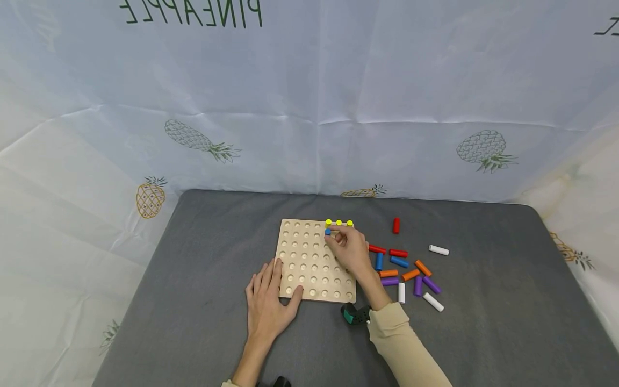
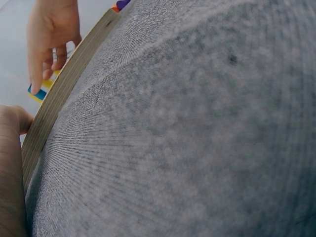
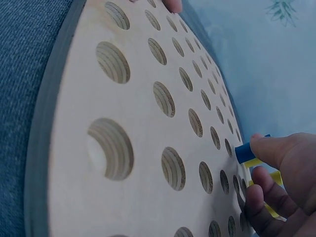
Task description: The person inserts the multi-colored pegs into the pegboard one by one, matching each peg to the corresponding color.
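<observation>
A pale wooden board [image 1: 302, 260] with rows of round holes lies on the table. Three yellow pegs [image 1: 339, 222] stand along its far edge, toward the right. Just in front of the leftmost one, my right hand [image 1: 349, 250] pinches a blue peg [image 3: 245, 153] between thumb and fingers, upright at the board's surface; whether its lower end is inside a hole I cannot tell. My left hand [image 1: 268, 301] rests at the board's near left corner, fingers extended along the left edge and thumb at the near edge.
Right of the board lie loose pegs: red [image 1: 396, 226], blue [image 1: 399, 262], orange [image 1: 423, 267], purple [image 1: 418, 286] and white [image 1: 433, 302]. A black and green strap device [image 1: 355, 314] is by my right wrist. Behind the grey table [image 1: 483, 333] hangs a pineapple-print cloth [image 1: 319, 80].
</observation>
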A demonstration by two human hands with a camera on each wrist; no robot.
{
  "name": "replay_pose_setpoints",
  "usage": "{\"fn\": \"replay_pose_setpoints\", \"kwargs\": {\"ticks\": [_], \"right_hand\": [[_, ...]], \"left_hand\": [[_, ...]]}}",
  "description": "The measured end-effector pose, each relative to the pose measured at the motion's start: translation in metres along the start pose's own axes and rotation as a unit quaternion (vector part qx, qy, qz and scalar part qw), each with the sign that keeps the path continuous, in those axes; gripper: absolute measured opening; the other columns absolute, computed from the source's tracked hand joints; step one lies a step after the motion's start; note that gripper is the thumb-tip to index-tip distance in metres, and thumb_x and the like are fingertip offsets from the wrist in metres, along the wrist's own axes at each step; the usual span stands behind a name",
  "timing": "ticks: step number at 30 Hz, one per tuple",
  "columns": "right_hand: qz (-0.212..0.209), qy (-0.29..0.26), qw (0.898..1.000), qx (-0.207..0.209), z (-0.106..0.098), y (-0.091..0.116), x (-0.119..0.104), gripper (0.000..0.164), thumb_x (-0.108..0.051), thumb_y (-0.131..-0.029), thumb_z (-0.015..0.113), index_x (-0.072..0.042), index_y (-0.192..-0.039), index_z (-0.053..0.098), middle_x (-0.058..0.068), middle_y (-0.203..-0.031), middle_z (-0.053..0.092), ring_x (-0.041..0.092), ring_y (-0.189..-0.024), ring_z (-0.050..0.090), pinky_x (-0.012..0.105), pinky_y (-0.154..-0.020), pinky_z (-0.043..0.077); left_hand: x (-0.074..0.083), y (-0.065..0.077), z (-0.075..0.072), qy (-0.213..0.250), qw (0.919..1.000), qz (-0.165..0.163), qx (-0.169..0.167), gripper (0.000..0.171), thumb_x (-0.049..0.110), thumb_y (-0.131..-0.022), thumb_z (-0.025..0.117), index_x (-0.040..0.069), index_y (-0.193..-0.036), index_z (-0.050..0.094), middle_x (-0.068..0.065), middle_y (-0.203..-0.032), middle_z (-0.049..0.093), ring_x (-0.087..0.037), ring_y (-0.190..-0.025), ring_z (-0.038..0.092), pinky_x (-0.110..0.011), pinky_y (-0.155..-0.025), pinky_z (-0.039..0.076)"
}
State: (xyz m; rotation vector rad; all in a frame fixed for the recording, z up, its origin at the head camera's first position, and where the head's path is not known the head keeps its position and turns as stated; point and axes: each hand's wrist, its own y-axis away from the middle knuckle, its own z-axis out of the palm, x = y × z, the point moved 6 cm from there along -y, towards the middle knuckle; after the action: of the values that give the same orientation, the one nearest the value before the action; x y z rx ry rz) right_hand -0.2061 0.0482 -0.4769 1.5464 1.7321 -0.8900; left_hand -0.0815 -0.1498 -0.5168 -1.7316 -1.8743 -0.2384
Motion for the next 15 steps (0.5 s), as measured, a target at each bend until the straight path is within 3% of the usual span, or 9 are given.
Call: {"fn": "replay_pose_setpoints", "kwargs": {"ticks": [15], "right_hand": [[0.004, -0.027, 1.000, 0.001, -0.010, 0.006, 0.007, 0.031, -0.012, -0.089, 0.078, -0.007, -0.120, 0.076, 0.013, -0.081, 0.063, 0.012, -0.060, 0.051, 0.021, -0.052, 0.041]], "left_hand": [[-0.001, 0.000, 0.001, 0.006, 1.0000, -0.001, 0.002, 0.082, 0.050, -0.088, 0.071, 0.009, -0.154, 0.046, -0.016, -0.156, 0.051, -0.038, -0.145, 0.045, -0.059, -0.117, 0.027]]}}
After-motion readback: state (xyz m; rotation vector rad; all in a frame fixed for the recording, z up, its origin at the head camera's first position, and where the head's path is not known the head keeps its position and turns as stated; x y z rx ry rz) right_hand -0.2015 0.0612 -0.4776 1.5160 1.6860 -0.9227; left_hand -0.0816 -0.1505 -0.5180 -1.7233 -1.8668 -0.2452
